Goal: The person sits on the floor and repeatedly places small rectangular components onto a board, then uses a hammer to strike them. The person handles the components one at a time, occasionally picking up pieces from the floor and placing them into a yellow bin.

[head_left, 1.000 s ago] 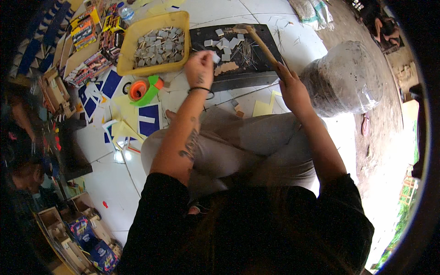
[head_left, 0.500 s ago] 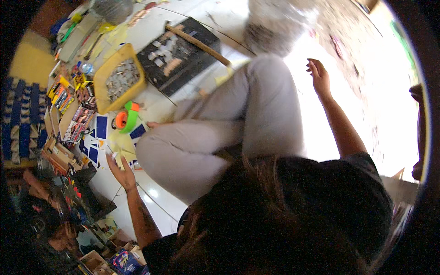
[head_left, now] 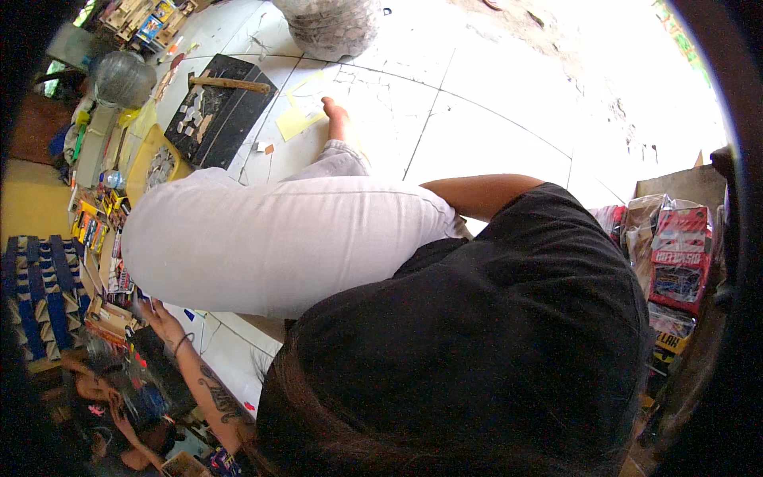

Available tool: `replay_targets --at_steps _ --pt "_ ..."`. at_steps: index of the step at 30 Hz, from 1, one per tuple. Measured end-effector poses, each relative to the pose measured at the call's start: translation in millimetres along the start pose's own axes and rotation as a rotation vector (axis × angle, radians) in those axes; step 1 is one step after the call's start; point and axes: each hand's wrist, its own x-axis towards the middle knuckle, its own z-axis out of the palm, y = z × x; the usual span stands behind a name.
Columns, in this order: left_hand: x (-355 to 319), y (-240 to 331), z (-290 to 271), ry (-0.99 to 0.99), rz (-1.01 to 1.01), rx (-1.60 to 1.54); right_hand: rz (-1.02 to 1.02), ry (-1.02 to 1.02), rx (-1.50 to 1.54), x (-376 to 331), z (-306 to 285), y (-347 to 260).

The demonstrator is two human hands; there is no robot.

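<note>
Widest room to move ahead and to the right: broad white tiled floor (head_left: pixel 501 107) with dark joints, running out into glare near the upper right. Tight quarters on the left — left hand (head_left: pixel 164 324) in a narrow gap between the trouser leg (head_left: pixel 278 254) and a crowd of boxes and wooden frames (head_left: pixel 111 324). Fingers stretched forward, tips near the frames; at the tips, a pale blurred sliver (head_left: pixel 144 302), too small to tell whether pinched or merely lying behind. Right hand hidden behind the bent leg, only part of the right arm (head_left: pixel 493 195) showing; cannot tell the grip there. Yellow basin (head_left: pixel 141 155) partly covered by the knee; another person at the lower left, dim and half lost in shadow. Well apart from the left hand, near the upper left, a hammer (head_left: pixel 232 83) with a long wooden handle, lying across a black block (head_left: pixel 240 111) — small square pieces (head_left: pixel 191 119) scattered beside it. Round bundle (head_left: pixel 332 28) in crinkled clear plastic, cut off at the top; glossy bagged packages (head_left: pixel 679 254) along the right edge.
</note>
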Motion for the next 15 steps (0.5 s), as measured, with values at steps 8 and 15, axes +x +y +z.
replay_targets --at_steps 8,15 --pt "-18 80 -15 -0.025 0.23 0.243 -0.092 -0.003 -0.059 -4 5 6" --pt "-47 74 34 -0.063 0.097 0.217 -0.16 -0.015 -0.089 -7 3 25"
